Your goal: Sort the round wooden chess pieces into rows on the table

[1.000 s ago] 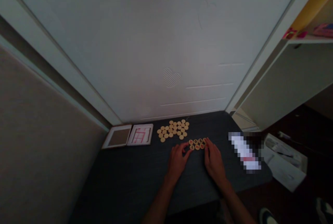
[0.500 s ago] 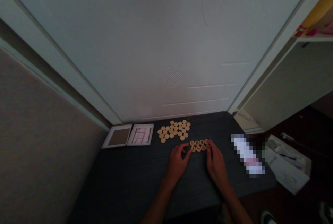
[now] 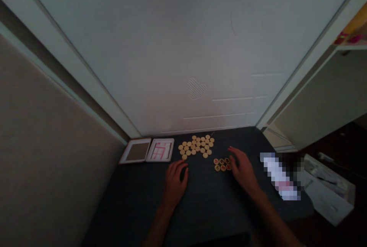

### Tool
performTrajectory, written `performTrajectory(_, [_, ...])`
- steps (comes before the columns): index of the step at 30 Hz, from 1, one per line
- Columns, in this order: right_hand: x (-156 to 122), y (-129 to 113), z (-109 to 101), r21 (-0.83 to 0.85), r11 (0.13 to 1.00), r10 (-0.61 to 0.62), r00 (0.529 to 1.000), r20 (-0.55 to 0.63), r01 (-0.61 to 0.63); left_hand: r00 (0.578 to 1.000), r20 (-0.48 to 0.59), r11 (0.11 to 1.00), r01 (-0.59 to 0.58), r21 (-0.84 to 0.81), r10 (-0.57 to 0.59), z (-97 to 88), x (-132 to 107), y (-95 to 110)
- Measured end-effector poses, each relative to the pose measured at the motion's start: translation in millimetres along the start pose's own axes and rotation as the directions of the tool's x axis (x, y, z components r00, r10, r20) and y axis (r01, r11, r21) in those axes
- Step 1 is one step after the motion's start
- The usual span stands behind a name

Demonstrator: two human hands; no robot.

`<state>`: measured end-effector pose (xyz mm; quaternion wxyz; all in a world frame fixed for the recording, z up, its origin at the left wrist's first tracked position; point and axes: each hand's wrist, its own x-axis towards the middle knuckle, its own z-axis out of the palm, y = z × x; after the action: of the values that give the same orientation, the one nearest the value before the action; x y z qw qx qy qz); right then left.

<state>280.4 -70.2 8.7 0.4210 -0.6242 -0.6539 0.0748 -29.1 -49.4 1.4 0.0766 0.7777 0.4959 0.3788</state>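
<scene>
The left hand (image 3: 175,182) is curving near the plain discs (image 3: 197,143), thumb and fingers apart; the right hand (image 3: 243,168) (likewise parted) is arching beside the marked discs (image 3: 221,164) on the table (image 3: 137,201). An open box (image 3: 148,160) is showing pink lines inside.

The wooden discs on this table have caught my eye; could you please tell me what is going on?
A person has both hands over the dark table. The right hand is at the right end of two short rows of marked discs, partly hiding that end. The left hand is open, fingertips near the closest of the plain discs.
</scene>
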Motion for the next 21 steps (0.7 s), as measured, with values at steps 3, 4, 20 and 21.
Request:
performTrajectory(3, [51, -2, 5, 0.029, 0.995, -0.101, 0.982, 0.161, 0.097, 1.000, -0.006, 1.000, 0.003, -0.010, -0.003, -1.3, -1, 2])
performTrajectory(4, [66, -3, 10, 0.039, 0.993, -0.118, 0.965, 0.234, 0.112, 1.000, -0.005, 1.000, 0.009, -0.016, -0.009, -1.5, 0, 3])
performTrajectory(20, [123, 28, 67, -0.040, 0.998, 0.067, 0.951, 0.302, -0.058, 0.937, 0.054, 0.935, 0.349, -0.058, -0.346, 0.1, -3, 0])
performTrajectory(21, [123, 30, 64, -0.041, 0.997, 0.068, 0.952, 0.298, -0.058, 0.935, 0.054, 0.933, 0.353, -0.071, -0.349, -0.8, -3, 1])
